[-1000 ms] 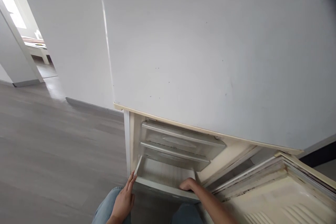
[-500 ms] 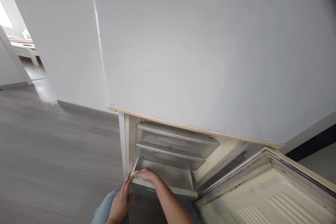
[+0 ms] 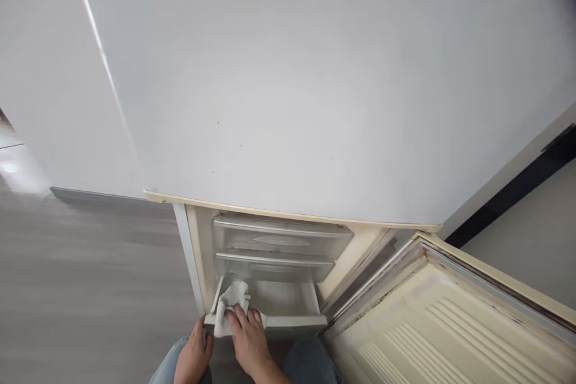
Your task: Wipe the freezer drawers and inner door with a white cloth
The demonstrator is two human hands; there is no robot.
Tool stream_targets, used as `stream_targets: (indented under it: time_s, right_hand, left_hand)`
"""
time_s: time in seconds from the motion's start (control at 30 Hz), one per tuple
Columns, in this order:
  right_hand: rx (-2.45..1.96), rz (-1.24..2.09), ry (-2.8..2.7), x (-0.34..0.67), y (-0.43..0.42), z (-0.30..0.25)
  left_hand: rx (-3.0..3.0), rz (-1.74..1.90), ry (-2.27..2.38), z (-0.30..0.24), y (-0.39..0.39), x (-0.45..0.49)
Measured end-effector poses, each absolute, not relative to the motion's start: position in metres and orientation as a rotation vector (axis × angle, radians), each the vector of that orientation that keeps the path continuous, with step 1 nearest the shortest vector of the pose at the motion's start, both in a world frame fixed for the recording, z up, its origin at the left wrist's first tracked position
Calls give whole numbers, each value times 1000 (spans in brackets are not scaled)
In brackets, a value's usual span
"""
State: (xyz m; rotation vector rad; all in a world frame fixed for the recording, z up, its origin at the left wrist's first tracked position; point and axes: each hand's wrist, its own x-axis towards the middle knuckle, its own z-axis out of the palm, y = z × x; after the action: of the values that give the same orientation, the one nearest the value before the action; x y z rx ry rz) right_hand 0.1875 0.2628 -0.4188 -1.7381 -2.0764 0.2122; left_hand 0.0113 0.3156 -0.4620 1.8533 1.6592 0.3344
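A white cloth (image 3: 234, 297) is bunched under my right hand (image 3: 251, 339), whose fingers are curled over it. The cloth drapes across the left part of the front rim of the pulled-out freezer drawer (image 3: 297, 320) and reaches into its inside. At the drawer's front left corner, my left hand (image 3: 194, 353) grips the edge, thumb toward the front face. The drawer's visible floor is pale and bare. Above it, two more clear-fronted drawers, an upper one (image 3: 283, 241) and a middle one (image 3: 279, 269), are pushed in.
The freezer door (image 3: 441, 318) hangs wide open on the right, with ribbed cream lining and a dark-stained seal. A large white glossy fridge door (image 3: 288, 90) fills the upper view. Grey wood-look floor (image 3: 90, 276) lies to the left. My knees in jeans are close below the drawer.
My view has shifted right. My right hand has moved from the drawer's left corner onto its front rim, and more of the cloth shows. My left hand now grips the corner.
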Motion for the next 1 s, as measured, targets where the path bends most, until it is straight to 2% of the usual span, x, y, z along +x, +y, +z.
stream_targets:
  time_s: [0.23, 0.43, 0.57, 0.8, 0.9, 1.0]
  right_hand:
    - [-1880, -14, -2005, 262, 229, -443]
    - [-2067, 113, -1821, 328, 201, -448]
    - [-2060, 246, -1505, 355, 183, -452]
    - [-2029, 213, -975, 369, 169, -450]
    - [-2091, 99, -726, 353, 170, -449]
    - [-2091, 239, -454, 331, 169, -462]
  left_hand:
    - [1845, 299, 1673, -463, 318, 10]
    - [1837, 314, 1642, -467, 321, 7]
    - [1845, 299, 1611, -470, 320, 8]
    - [1778, 266, 1635, -481, 307, 6]
    - [1653, 314, 1582, -489, 300, 4]
    - [1564, 339, 1561, -494, 296, 13]
